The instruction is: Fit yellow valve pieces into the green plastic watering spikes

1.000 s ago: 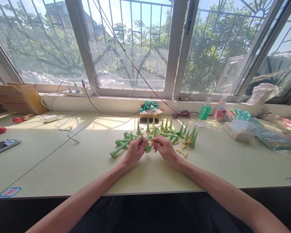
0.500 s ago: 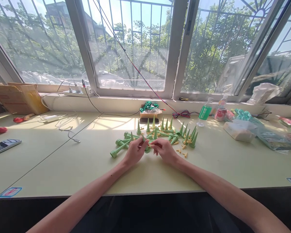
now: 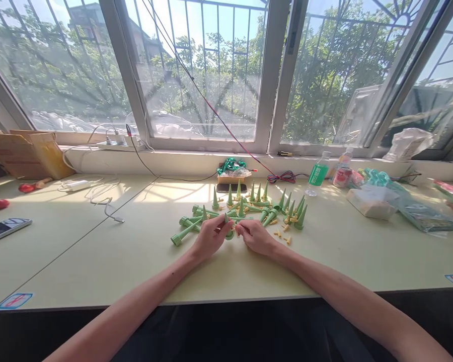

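My left hand (image 3: 211, 235) is closed around a green plastic watering spike (image 3: 226, 218), its pointed tip facing up and its wide cap low between my hands. My right hand (image 3: 255, 236) is pinched close beside it, at a small yellow valve (image 3: 233, 228) mostly hidden by the fingers. Around my hands are several more green spikes: some stand point up, like the spike (image 3: 301, 218) on the right, and others lie on their sides, like the spike (image 3: 184, 234) on the left. Loose yellow T-shaped valves (image 3: 287, 240) lie to the right of my right hand.
Behind the spikes are a dark phone (image 3: 232, 188) and a small box (image 3: 232, 171) with green material. A bottle (image 3: 318, 174), a tissue pack (image 3: 373, 201) and plastic bags (image 3: 425, 211) stand right. A cable (image 3: 107, 202) and another phone (image 3: 7, 230) lie left on the table (image 3: 143, 251).
My right hand's fingers have curled in more tightly and shifted slightly at the spike. The spike in my left hand has moved a little to the right.
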The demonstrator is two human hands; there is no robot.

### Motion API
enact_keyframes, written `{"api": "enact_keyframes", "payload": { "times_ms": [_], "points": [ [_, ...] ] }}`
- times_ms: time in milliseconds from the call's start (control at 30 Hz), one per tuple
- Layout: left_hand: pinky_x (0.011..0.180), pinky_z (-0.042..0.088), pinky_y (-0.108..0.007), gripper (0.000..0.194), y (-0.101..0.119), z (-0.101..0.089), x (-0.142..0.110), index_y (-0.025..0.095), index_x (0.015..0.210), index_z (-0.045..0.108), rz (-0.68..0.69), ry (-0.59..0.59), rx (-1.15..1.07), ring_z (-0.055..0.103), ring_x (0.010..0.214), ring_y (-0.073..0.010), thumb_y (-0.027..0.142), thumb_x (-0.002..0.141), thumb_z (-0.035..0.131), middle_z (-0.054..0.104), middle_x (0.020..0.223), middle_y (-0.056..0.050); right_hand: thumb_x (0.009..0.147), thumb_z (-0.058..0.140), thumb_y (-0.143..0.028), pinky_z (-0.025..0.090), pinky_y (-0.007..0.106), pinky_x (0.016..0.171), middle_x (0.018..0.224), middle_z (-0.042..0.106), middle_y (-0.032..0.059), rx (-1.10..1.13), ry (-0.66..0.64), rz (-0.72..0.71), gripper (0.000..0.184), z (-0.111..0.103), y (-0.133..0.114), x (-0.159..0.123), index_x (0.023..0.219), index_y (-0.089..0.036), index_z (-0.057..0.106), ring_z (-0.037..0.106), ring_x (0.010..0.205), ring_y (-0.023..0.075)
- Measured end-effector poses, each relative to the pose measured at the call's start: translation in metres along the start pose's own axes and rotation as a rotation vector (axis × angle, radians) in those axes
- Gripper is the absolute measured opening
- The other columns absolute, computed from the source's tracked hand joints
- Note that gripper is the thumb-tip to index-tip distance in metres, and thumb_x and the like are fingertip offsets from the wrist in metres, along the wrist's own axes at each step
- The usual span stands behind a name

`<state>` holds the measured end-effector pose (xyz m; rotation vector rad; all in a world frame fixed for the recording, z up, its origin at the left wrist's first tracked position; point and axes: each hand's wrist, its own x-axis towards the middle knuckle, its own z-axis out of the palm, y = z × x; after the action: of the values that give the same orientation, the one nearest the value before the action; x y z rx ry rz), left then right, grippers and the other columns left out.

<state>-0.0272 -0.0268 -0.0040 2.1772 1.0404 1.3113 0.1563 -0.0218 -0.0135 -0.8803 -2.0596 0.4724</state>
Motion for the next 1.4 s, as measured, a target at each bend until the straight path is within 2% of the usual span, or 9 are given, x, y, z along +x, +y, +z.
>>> {"api": "enact_keyframes", "payload": {
  "times_ms": [233, 367, 633, 800, 967, 1133, 1300, 1400],
  "points": [
    [0.045, 0.039, -0.019, 0.031, 0.001, 0.000, 0.000, 0.015, 0.077, 0.059, -0.003, -0.015, 0.001, 0.043, 0.047, -0.0078, 0.037, 0.096, 0.048, 0.051, 0.054, 0.002, 0.100, 0.039, -0.034, 0.035, 0.025, 0.058, 0.056, 0.053, -0.0010, 0.023, -0.029, 0.035, 0.045, 0.000, 0.000, -0.001, 0.060, -0.018, 0.052, 0.045, 0.053, 0.0118],
    [0.044, 0.037, -0.018, 0.033, 0.005, 0.001, 0.002, 0.016, 0.073, 0.056, -0.027, 0.017, -0.007, 0.041, 0.043, -0.0074, 0.039, 0.096, 0.048, 0.046, 0.049, 0.004, 0.100, 0.038, -0.040, 0.034, 0.025, 0.057, 0.056, 0.053, -0.0012, 0.034, -0.005, 0.053, 0.047, 0.000, 0.000, 0.000, 0.062, -0.018, 0.054, 0.045, 0.053, 0.0120],
    [0.042, 0.035, -0.019, 0.038, 0.005, 0.000, 0.004, 0.016, 0.071, 0.056, -0.104, 0.071, -0.033, 0.044, 0.043, -0.0086, 0.045, 0.095, 0.050, 0.047, 0.049, 0.004, 0.096, 0.047, -0.042, 0.027, 0.024, 0.051, 0.057, 0.042, -0.0043, 0.013, -0.050, 0.022, 0.039, 0.000, -0.005, -0.001, 0.065, -0.019, 0.046, 0.034, 0.052, 0.0105],
    [0.043, 0.035, -0.020, 0.040, 0.005, -0.001, 0.004, 0.016, 0.072, 0.057, -0.115, 0.058, -0.051, 0.045, 0.043, -0.0093, 0.048, 0.094, 0.050, 0.048, 0.050, 0.003, 0.096, 0.047, -0.039, 0.026, 0.024, 0.052, 0.057, 0.040, -0.0048, -0.002, -0.037, 0.007, 0.037, 0.001, -0.005, -0.001, 0.064, -0.020, 0.041, 0.034, 0.053, 0.0104],
    [0.045, 0.039, -0.021, 0.044, 0.005, -0.003, 0.004, 0.015, 0.085, 0.061, -0.121, 0.037, -0.087, 0.047, 0.043, -0.0103, 0.051, 0.098, 0.040, 0.049, 0.049, 0.003, 0.095, 0.049, -0.037, 0.026, 0.025, 0.053, 0.057, 0.039, -0.0053, 0.024, -0.010, 0.055, 0.033, 0.001, -0.004, 0.001, 0.068, -0.020, 0.043, 0.033, 0.054, 0.0109],
    [0.043, 0.038, -0.021, 0.049, 0.001, -0.002, 0.005, 0.016, 0.091, 0.060, -0.145, 0.064, -0.168, 0.046, 0.040, -0.0094, 0.051, 0.101, 0.029, 0.051, 0.051, 0.003, 0.095, 0.049, -0.036, 0.027, 0.024, 0.053, 0.058, 0.039, -0.0053, 0.017, 0.085, 0.076, 0.029, -0.002, -0.001, 0.003, 0.071, -0.020, 0.044, 0.032, 0.054, 0.0110],
    [0.035, 0.033, -0.019, 0.045, -0.003, 0.001, 0.008, 0.017, 0.080, 0.050, -0.240, 0.060, -0.343, 0.049, 0.040, -0.0081, 0.055, 0.098, 0.037, 0.058, 0.066, 0.000, 0.095, 0.050, -0.035, 0.029, 0.024, 0.055, 0.060, 0.041, -0.0056, -0.010, 0.107, 0.006, 0.021, -0.006, 0.003, 0.004, 0.081, -0.019, 0.049, 0.034, 0.053, 0.0114],
    [0.034, 0.034, -0.019, 0.039, 0.001, 0.000, 0.009, 0.018, 0.082, 0.046, -0.289, -0.003, -0.446, 0.050, 0.039, -0.0078, 0.054, 0.096, 0.045, 0.059, 0.070, 0.001, 0.096, 0.048, -0.033, 0.032, 0.025, 0.057, 0.061, 0.045, -0.0050, -0.011, 0.101, -0.039, 0.016, -0.007, 0.007, 0.004, 0.089, -0.019, 0.051, 0.037, 0.054, 0.0121]
  ]
}}
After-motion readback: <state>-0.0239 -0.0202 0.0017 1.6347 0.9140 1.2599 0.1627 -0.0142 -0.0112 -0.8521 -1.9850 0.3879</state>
